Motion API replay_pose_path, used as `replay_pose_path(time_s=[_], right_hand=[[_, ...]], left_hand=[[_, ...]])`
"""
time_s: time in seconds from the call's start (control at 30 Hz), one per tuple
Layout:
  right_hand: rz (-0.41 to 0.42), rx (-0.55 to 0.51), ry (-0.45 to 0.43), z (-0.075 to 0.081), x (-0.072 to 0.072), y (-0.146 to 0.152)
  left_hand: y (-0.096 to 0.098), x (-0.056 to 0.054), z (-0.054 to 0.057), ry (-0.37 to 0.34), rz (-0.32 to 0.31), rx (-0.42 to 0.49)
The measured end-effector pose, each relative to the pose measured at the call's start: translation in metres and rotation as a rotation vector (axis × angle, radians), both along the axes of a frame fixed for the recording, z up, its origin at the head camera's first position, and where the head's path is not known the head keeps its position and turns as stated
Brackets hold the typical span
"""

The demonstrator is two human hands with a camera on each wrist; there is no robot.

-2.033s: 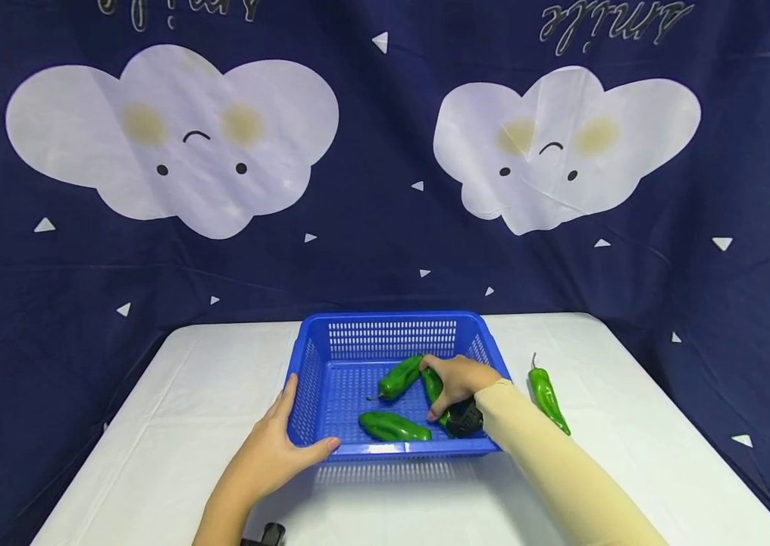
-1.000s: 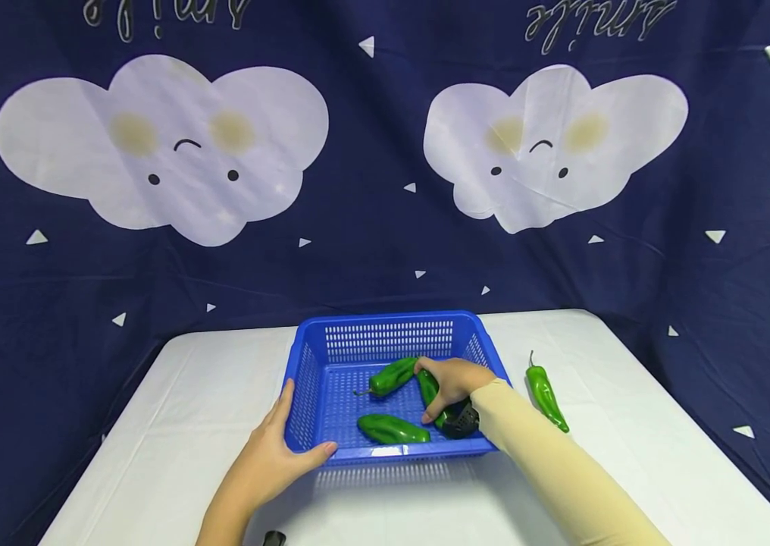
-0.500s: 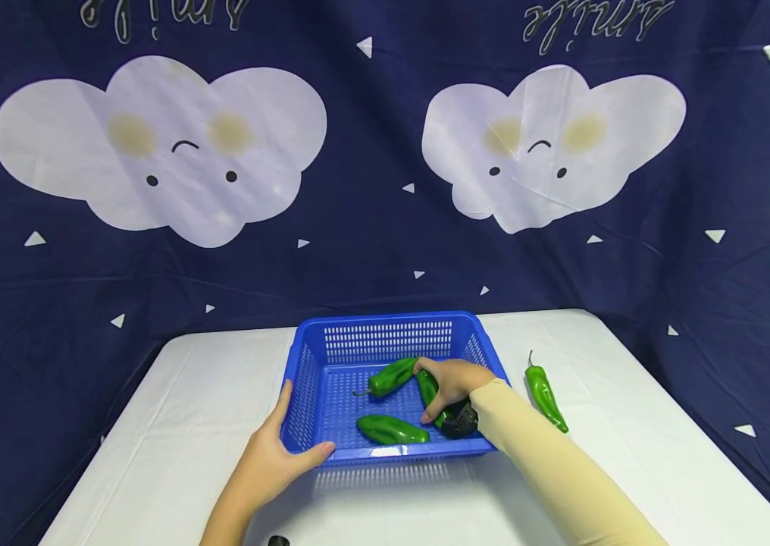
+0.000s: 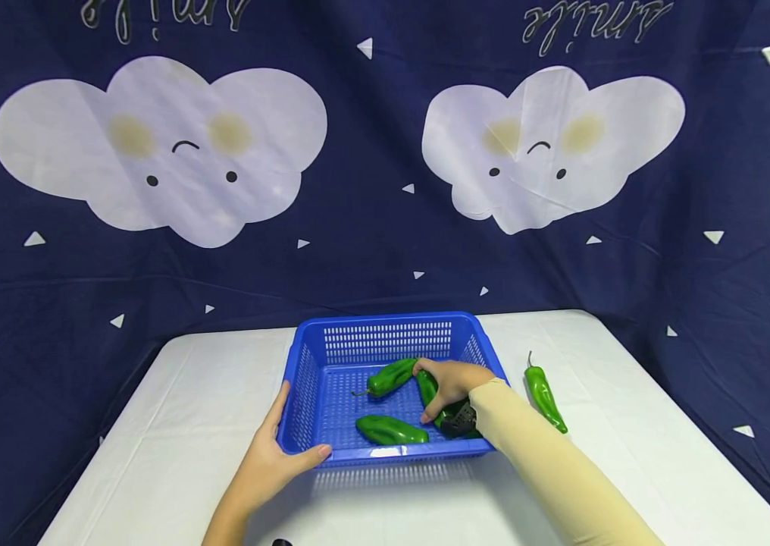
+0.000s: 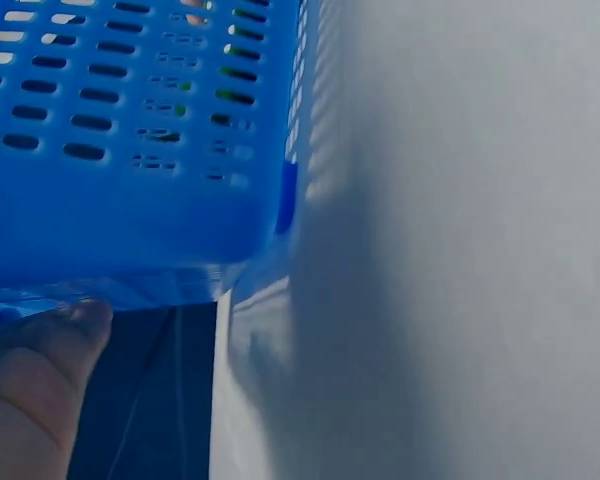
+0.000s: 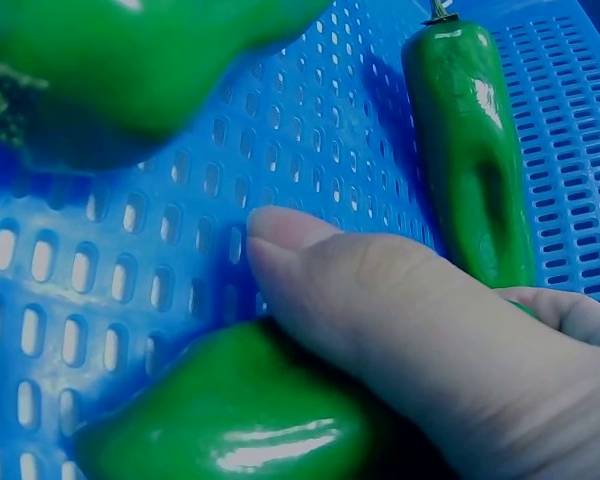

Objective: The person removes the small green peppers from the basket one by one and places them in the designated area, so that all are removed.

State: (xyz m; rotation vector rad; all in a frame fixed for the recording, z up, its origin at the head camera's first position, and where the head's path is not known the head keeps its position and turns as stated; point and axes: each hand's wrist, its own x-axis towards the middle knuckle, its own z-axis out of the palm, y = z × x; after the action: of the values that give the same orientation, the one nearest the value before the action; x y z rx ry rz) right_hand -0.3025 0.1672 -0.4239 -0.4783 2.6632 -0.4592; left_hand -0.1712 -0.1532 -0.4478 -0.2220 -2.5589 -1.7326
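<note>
In the head view, a blue perforated basket (image 4: 385, 453) stands on the white-covered table. My left hand (image 4: 272, 455) is at its near left corner, fingers straight along the side and thumb at the front rim; the left wrist view shows that thumb (image 5: 55, 350) against the rim. Inside the basket, my right hand (image 4: 453, 383) grips a green pepper (image 4: 428, 387), partly hidden by the hand and its black wrist camera (image 4: 460, 419). Beneath the right thumb (image 6: 350, 290), the right wrist view shows this pepper close up. A long green pepper (image 4: 390, 378) and another (image 4: 392, 431) lie nearby.
One more green pepper (image 4: 545, 398) lies on the table (image 4: 221, 394) right of the basket. A dark blue curtain (image 4: 371, 288) with cloud prints hangs behind the table's far edge.
The head view has shifted slightly. My left hand has edged a little to the left at the basket's corner. The right hand keeps its grip on the pepper, and the other peppers lie still.
</note>
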Motion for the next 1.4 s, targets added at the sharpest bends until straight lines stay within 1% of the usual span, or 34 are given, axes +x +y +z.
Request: replay_pose_path(time_s=[0.13, 0.3, 0.43, 0.57, 0.67, 0.77, 0.87, 1.07, 1.23, 1.4], right_hand=[[-0.001, -0.004, -0.006, -0.001, 0.000, 0.000], [-0.004, -0.006, -0.013, -0.001, 0.000, -0.001], [-0.011, 0.007, -0.012, -0.001, 0.002, -0.002], [-0.013, 0.019, -0.011, -0.001, 0.002, -0.002], [-0.015, 0.019, -0.015, -0.001, 0.003, -0.002], [-0.018, 0.019, -0.021, 0.000, 0.003, -0.002], [-0.016, 0.029, -0.023, 0.001, 0.003, -0.002], [-0.006, 0.064, -0.026, 0.002, 0.002, -0.002], [-0.009, 0.087, -0.028, 0.003, 0.002, -0.002], [-0.012, 0.084, -0.032, 0.002, 0.001, -0.002]], left_hand=[[0.002, 0.002, -0.004, 0.026, 0.038, 0.068], [0.007, 0.003, -0.009, 0.060, 0.095, 0.127], [0.010, 0.006, -0.013, 0.075, 0.142, 0.160], [0.011, 0.008, -0.018, 0.073, 0.178, 0.160], [0.010, 0.007, -0.019, 0.064, 0.171, 0.132], [0.008, 0.007, -0.018, 0.049, 0.155, 0.086], [0.007, 0.007, -0.017, 0.033, 0.142, 0.065], [0.008, 0.007, -0.016, 0.015, 0.133, 0.103], [0.009, 0.007, -0.014, 0.007, 0.135, 0.108], [0.009, 0.007, -0.013, 0.000, 0.128, 0.116]])
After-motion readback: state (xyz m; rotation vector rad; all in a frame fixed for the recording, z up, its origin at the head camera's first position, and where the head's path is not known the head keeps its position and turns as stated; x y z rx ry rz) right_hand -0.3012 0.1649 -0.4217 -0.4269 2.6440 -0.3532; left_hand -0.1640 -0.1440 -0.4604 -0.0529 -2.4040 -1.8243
